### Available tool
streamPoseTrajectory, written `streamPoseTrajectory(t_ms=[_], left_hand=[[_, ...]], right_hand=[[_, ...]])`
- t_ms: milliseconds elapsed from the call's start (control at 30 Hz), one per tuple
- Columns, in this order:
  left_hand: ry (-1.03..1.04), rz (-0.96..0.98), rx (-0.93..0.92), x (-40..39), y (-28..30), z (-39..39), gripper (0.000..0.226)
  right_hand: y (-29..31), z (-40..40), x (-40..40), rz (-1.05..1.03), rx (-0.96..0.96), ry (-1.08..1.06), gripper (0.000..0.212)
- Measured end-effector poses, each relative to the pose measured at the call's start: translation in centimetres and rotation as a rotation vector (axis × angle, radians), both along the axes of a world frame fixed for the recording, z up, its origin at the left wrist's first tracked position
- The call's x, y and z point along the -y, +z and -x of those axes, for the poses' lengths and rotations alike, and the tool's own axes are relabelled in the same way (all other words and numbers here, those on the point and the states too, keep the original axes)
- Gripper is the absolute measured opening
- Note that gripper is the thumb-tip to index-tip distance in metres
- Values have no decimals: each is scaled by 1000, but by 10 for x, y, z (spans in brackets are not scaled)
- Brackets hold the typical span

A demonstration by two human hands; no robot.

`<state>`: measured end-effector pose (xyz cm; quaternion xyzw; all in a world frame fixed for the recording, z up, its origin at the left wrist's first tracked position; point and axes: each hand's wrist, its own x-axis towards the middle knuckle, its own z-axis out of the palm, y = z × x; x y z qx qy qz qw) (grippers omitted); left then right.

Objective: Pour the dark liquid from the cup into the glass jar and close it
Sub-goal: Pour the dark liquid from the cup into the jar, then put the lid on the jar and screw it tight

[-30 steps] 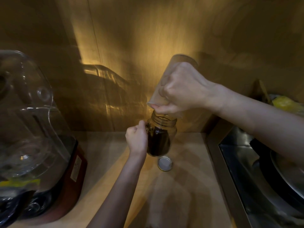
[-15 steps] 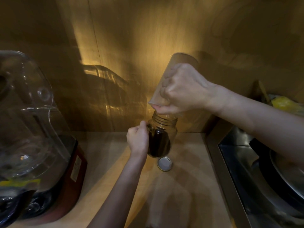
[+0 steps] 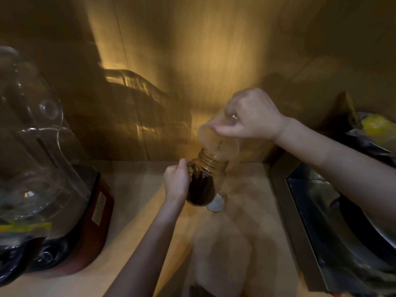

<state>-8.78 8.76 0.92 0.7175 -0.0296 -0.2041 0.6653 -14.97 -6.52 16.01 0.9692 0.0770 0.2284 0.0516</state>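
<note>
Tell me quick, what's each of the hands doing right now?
Left hand: closed around the glass jar.
Right hand: closed on the tipped cup.

Left hand (image 3: pixel 176 182) clenched low; right hand (image 3: pixel 251 116) raised, fisted (knuckles up).

The jar (image 3: pixel 204 183) stands on the bench (image 3: pixel 137 189). The cup (image 3: pixel 216 142) is above the jar. The lid (image 3: pixel 216 204) lies just right of the jar. The blender (image 3: pixel 42 168) is far left of the jar, the sink (image 3: pixel 321 211) right.
</note>
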Motion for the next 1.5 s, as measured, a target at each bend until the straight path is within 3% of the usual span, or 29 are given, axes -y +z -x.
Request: streamPoseTrajectory(t_ms=[100, 233, 400, 600, 700, 867, 967, 1067, 1133, 1200, 1333, 1500], left_hand=[[-51, -25, -37, -9, -20, 1, 52], [-50, -9, -150, -19, -43, 7, 47], [-51, -71, -188, -25, -74, 6, 52], [-82, -114, -262, -33, -103, 3, 53], [-20, -146, -288, -34, -113, 0, 54], [192, -157, -354, -41, -128, -22, 40], [60, -100, -316, -48, -138, -33, 32], [-28, -72, -213, -53, -138, -37, 44], [-38, -62, -104, -54, -138, -40, 54], [-113, -59, -32, -52, -136, -39, 48], [41, -110, -96, -45, -139, -39, 30], [45, -111, -213, -38, -147, -28, 36]], right_hand=[[-35, 2, 20, -364, -92, -191, 67], [-86, 13, 33, -759, -107, -293, 78], [-124, 19, 34, -1156, -84, -378, 53], [-174, -6, 41, -1537, 31, -783, 46], [-203, -25, 38, -1690, 78, -849, 47], [-250, -45, 25, -1672, 19, -881, 56], [-266, -51, 23, -1716, 19, -910, 57], [-280, -52, 23, -1734, -36, -929, 63], [-283, -50, 24, -1695, -64, -932, 55], [-282, -46, 22, -1706, -18, -921, 34], [-291, -13, 9, -1504, 35, -986, 24], [-313, 33, -11, -999, -566, -813, 83]])
